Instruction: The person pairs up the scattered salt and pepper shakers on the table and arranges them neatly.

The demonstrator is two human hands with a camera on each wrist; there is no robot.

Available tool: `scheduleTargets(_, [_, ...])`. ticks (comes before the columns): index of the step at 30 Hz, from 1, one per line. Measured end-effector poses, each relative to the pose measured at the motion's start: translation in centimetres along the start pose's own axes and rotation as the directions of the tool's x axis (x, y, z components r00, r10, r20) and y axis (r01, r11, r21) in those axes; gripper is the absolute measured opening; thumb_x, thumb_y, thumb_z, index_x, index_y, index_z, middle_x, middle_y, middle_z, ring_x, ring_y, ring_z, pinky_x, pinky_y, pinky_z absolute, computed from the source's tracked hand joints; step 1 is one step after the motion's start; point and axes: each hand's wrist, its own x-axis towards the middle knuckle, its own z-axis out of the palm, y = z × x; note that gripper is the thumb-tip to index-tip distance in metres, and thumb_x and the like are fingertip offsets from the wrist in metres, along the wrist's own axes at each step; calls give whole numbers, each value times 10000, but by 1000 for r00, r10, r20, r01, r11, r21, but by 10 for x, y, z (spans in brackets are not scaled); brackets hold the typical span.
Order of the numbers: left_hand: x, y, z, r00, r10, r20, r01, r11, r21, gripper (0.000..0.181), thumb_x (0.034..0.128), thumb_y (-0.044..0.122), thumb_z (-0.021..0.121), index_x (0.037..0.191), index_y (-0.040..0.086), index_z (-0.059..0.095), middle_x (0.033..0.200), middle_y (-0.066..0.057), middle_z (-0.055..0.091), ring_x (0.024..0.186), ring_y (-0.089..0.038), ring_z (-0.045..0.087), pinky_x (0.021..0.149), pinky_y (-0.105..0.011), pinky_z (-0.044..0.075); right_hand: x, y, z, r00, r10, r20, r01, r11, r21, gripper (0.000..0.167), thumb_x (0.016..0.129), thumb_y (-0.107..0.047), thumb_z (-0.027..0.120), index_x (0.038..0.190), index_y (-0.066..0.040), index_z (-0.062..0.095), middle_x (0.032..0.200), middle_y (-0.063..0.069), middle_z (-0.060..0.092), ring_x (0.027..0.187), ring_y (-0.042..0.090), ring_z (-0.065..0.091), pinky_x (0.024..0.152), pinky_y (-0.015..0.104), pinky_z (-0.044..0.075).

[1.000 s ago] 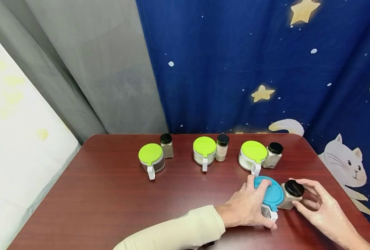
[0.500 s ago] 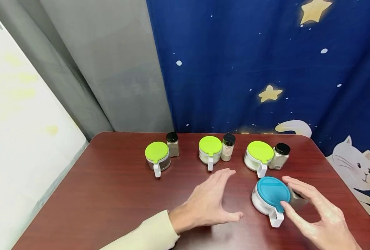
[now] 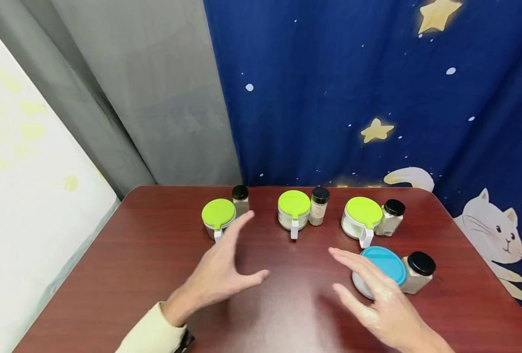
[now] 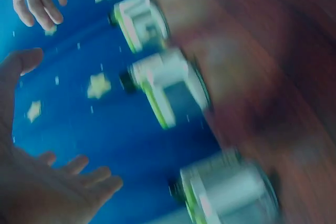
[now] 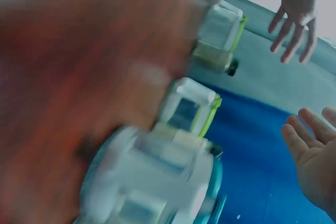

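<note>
Over the table's left half hovers my left hand [image 3: 214,274], fingers extended and thumb apart, holding nothing. It partly covers a green-lidded jar [image 3: 218,213] with a white handle and a black-capped spice bottle [image 3: 240,197]. My right hand [image 3: 384,306], also spread and holding nothing, passes in front of a blue-lidded jar [image 3: 387,264] and hides its handle. Right beside that jar stands a square black-capped bottle [image 3: 416,280]. Two more green-lidded jars, one in the middle [image 3: 294,208] and one at the right [image 3: 362,215], stand farther back. The wrist views are blurred.
Black-capped bottles stand right of the middle jar [image 3: 318,212] and of the right jar [image 3: 390,219]. The reddish-brown table [image 3: 155,245] meets a grey curtain [image 3: 177,122] and a blue starry curtain [image 3: 313,122] behind. A white panel [image 3: 27,171] flanks the left side.
My left hand has let go of the blue-lidded jar and swung left. The right hand has left the square bottle and moved left. Jar and bottle stay side by side on the table.
</note>
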Motion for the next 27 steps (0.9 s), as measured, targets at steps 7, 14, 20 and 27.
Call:
scheduleTargets(7, [-7, -53, -37, 999, -26, 26, 26, 1000, -5, 1170, 738, 339, 926, 1619, 319, 156, 1632, 62, 218, 1475, -169, 247, 1142, -466, 284, 43, -6, 44, 998, -21, -63, 21, 1000, 1, 649, 900, -142, 775, 1488, -238, 518, 1420, -35, 568, 1279, 148, 543, 1047, 275, 416])
scheduleTargets(14, [10, -122, -57, 994, 19, 105, -11, 997, -83, 1274, 685, 232, 970, 1629, 216, 115, 1661, -68, 90, 1502, -285, 111, 1146, -537, 188, 115, -12, 92, 995, 71, 73, -72, 997, 4, 649, 930, -244, 734, 1521, -195, 472, 1544, -15, 446, 1395, 184, 416, 1105, 450, 369])
scheduleTargets(20, [23, -160, -48, 991, -39, 129, 60, 984, -167, 1258, 677, 206, 979, 1623, 196, 150, 1635, -147, 83, 1456, -370, 183, 1093, -658, 215, 186, -6, 154, 977, 114, 178, -130, 988, 79, 779, 898, -41, 693, 1581, -221, 364, 1667, 56, 190, 1506, 290, 143, 1145, 514, 280])
scheduleTargets(27, [41, -148, -29, 990, -77, 115, 96, 982, -164, 1061, 690, 114, 958, 1557, 120, 346, 1518, -162, 347, 1299, -337, 412, 1044, -562, 339, 208, 19, 186, 963, 206, 175, -143, 938, -316, 690, 881, -48, 724, 1495, -193, 445, 1629, 94, 278, 1426, 278, 369, 876, 467, 547])
